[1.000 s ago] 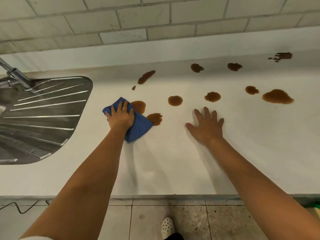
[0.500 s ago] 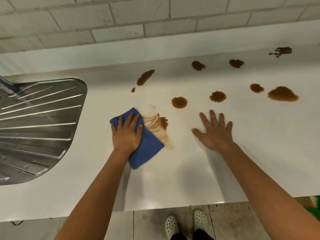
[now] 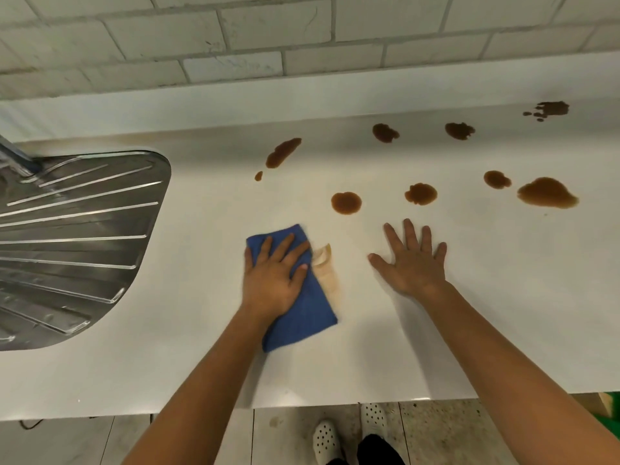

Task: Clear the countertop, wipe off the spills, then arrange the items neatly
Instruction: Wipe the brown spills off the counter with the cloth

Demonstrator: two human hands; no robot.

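White laminate countertop, brown spills beyond. I see left hand flat, fingers spread, pressing folded blue cloth; right hand splayed, bracing. Pale smear possibly residue: overlap strokes, steady pressure.

No readable text, label, brand or number anywhere in view.

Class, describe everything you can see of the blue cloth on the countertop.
The blue cloth is a soft-looking, folded rectangle, plain blue, lying flat and skewed on the white countertop, right of the steel drainboard. The left hand presses on its upper half with fingers spread, covering part of it. A pale brown smear borders its right edge; its lower corner is slightly blurred.
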